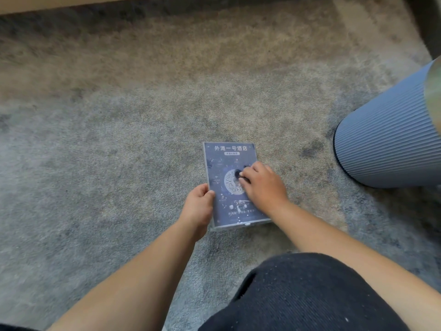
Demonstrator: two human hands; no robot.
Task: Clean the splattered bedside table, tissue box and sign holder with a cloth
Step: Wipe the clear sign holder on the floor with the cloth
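A clear acrylic sign holder (226,158) with a dark blue printed card lies flat over the carpet, held low in front of me. My left hand (199,206) grips its left edge near the bottom. My right hand (261,185) rests on its face with fingers curled around a small dark wad, apparently a cloth (238,174), pressed on the round pattern in the card's middle. White splatter spots dot the lower part of the card. The bedside table and tissue box are out of view.
Mottled grey-beige carpet (119,139) fills the view. A ribbed blue-grey cylindrical bin (381,139) stands at the right. My knee in dark fabric (310,295) is at the bottom right. A pale wooden edge (47,5) runs along the top left.
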